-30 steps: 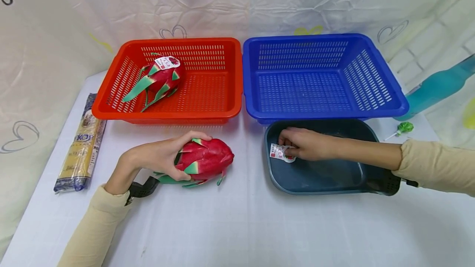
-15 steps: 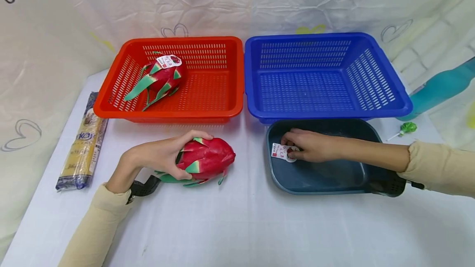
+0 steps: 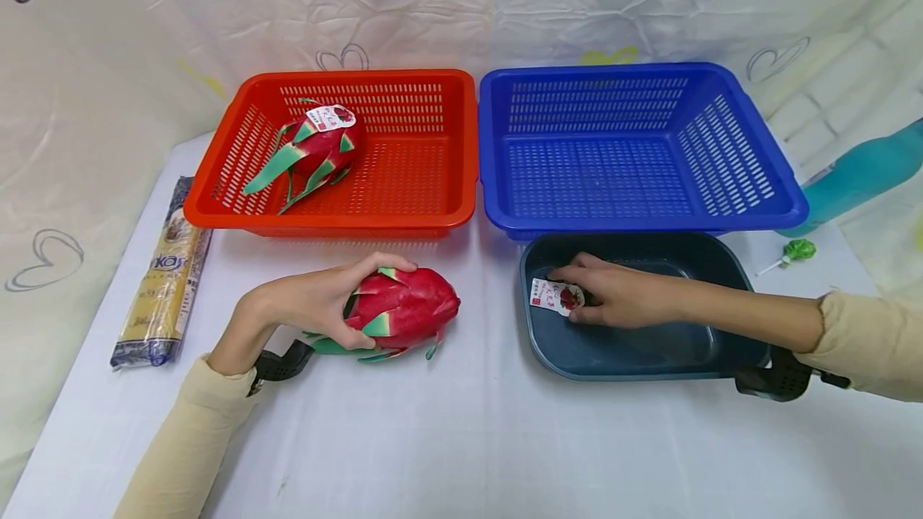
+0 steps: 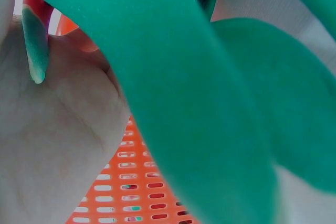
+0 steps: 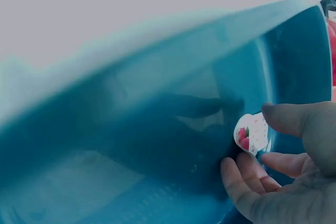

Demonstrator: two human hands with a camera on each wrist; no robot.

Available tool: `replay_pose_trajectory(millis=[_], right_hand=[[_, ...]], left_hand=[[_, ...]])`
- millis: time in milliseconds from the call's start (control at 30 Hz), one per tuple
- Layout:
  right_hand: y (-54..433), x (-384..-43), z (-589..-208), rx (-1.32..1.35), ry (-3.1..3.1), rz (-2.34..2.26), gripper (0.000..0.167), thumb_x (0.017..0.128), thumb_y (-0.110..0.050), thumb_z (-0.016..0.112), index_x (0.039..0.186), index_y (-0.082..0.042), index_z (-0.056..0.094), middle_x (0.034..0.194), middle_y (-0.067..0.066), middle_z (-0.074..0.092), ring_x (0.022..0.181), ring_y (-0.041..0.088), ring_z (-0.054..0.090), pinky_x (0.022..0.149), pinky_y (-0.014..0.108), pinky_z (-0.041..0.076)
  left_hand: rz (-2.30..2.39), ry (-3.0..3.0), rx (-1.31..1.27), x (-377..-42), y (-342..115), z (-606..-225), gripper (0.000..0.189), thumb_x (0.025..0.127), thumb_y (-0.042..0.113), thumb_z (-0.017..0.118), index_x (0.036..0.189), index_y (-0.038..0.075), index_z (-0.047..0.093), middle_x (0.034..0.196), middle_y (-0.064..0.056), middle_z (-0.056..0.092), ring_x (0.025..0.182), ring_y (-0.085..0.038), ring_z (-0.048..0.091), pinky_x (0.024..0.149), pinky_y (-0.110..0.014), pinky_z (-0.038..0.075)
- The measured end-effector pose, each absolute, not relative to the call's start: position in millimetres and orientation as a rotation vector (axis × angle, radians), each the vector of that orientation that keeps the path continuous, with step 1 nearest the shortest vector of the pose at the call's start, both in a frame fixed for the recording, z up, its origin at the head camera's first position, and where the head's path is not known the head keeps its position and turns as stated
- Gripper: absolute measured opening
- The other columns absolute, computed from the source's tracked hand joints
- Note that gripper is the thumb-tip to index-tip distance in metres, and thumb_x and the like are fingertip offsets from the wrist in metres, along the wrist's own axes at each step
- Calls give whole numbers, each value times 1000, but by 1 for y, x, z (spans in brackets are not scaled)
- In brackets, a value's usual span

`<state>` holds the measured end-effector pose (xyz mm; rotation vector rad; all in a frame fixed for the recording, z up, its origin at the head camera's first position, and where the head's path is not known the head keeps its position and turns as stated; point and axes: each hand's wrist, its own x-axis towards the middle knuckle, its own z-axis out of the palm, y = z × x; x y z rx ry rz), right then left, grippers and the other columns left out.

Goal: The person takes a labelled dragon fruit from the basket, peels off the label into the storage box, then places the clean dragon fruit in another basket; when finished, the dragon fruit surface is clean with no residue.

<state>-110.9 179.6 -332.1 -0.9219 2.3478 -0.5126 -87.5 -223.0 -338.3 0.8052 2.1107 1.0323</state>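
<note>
A red dragon fruit (image 3: pixel 407 307) with green scales lies on the white table, and my left hand (image 3: pixel 317 307) grips its leafy end. In the left wrist view, long green leaves (image 4: pixel 173 98) cover much of the palm. On the floor of a dark teal tray (image 3: pixel 634 367) is a white label (image 3: pixel 550 295) with a dragon fruit picture. My right hand (image 3: pixel 620 291) reaches into this tray beside the label. In the right wrist view, its thumb is at the label's edge and the other fingers are loosely bent, apart from the thumb.
Behind stand a red basket (image 3: pixel 404 221) with a labelled dragon fruit (image 3: pixel 320 152) inside and a blue basket (image 3: pixel 642 223). A noodle packet (image 3: pixel 162 287) lies at the left. A green lollipop (image 3: pixel 796 251) and a turquoise bottle (image 3: pixel 858 179) are at the right.
My right hand has shifted slightly right and toward me, showing more of the label, which stays in its place. The left hand and its dragon fruit have not visibly moved.
</note>
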Motion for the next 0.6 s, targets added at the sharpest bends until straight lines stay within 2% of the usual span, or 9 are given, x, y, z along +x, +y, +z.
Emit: replay_pose_trajectory(millis=[167,300,533,600], right_hand=[[184,-108,-330,-896,2329,-565,53,91,-22,66,137,-2,50,121,13,54,96,17,55,81,31,55],[188,-108,-330,-890,2306,-598,52,92,-25,66,137,-3,51,123,12,54,102,20,56,85,35,57],[195,-111,-332,-1015,2400,-537,42,91,-23,66,130,-9,59,127,9,62,114,30,57,97,54,49],[196,-111,-332,-1034,2402,-530,41,92,-24,65,130,-9,59,127,9,63,116,31,56,98,55,48]], left_hand=[[1028,2113,806,-88,-223,-338,95,70,15,84,141,39,25,136,6,42,126,-19,43,84,-27,57],[1033,2107,804,-88,-223,-339,96,70,15,85,141,39,25,136,6,42,127,-19,43,84,-27,57],[1027,2110,805,-88,-224,-338,97,69,16,85,141,38,25,136,6,42,128,-19,42,84,-27,57],[1029,2108,807,-87,-224,-338,97,69,16,85,141,38,24,137,6,42,128,-20,41,84,-27,57]])
